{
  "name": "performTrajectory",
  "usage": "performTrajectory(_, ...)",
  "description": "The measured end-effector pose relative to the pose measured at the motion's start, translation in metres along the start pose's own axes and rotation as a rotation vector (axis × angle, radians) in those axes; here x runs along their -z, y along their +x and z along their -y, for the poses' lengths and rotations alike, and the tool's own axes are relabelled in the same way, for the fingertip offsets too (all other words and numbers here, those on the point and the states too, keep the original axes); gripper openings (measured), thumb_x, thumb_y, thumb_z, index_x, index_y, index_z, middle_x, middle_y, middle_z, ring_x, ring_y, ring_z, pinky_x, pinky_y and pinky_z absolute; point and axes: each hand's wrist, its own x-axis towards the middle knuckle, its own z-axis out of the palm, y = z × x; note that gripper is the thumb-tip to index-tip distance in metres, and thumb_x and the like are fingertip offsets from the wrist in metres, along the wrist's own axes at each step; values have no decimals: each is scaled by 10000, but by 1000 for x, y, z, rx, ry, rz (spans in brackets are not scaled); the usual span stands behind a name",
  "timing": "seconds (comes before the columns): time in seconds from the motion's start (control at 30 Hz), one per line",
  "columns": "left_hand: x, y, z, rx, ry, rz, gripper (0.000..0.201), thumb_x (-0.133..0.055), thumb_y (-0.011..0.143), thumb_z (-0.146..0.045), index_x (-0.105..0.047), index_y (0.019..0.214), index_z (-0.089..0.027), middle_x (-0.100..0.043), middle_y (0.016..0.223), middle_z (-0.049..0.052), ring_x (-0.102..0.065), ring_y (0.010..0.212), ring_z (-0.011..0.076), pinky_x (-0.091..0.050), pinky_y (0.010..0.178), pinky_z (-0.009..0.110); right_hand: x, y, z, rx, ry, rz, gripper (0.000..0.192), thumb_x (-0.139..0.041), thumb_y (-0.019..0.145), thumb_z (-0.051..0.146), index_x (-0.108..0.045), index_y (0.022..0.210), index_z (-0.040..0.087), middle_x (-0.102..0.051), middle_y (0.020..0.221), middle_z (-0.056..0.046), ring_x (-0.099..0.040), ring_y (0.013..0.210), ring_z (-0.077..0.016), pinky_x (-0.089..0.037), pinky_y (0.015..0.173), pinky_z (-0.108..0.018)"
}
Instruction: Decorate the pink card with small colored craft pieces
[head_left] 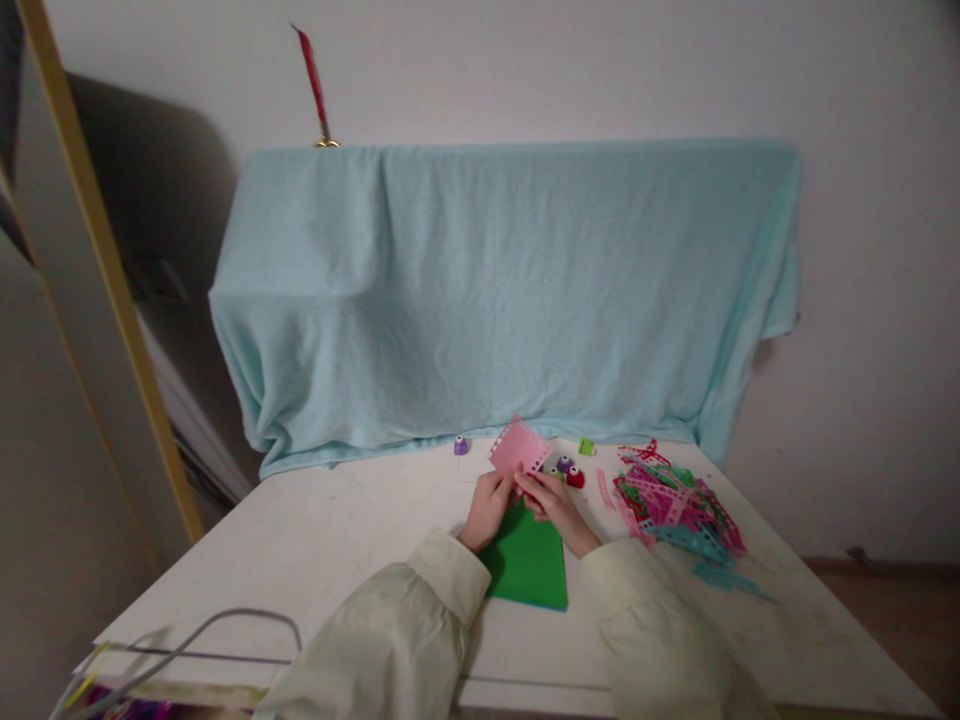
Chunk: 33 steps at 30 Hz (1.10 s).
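Note:
A small pink paper piece (519, 447) with punched holes along its edges is held up over the white table (322, 530). My left hand (489, 505) grips its lower left side. My right hand (550, 497) pinches its lower right edge. Both hands hover above a green paper sheet (529, 565) lying flat on the table. Cream sleeves cover both my arms.
Small craft punches stand behind the hands: purple (460, 445), red (575, 478), green (586, 446) and another purple (564, 463). A heap of pink, teal and red punched strips (675, 505) lies at the right. A light blue cloth (510, 290) drapes something at the back. A grey cable (187, 640) crosses the near left corner.

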Motion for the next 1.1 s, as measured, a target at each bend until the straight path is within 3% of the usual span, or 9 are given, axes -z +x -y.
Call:
performTrajectory(0.47,3,0,-2,20,6,-177,531,-399,853,-549,-538,556,-132,-481,463,-13,-439,488,110,-318,520,225,7,5,-8,9,-10,-149,431,-544,772,587,-541,708,161,-375,534,47,-285,447,-61,-179,402,-189)
performTrajectory(0.73,2,0,-9,10,40,-156,552,-410,841,-573,-549,550,-125,-486,465,-13,-443,477,105,-319,501,220,4,2,-2,21,36,-68,433,-536,773,599,-548,719,170,-372,520,52,-267,429,-60,-170,405,-200)
performTrajectory(1.1,-2,4,-4,7,58,-247,541,-472,793,-601,-568,573,-117,-493,452,-12,-446,456,102,-296,455,210,7,6,-8,23,0,-102,438,-522,779,605,-561,734,171,-369,527,49,-258,432,-61,-164,398,-197)
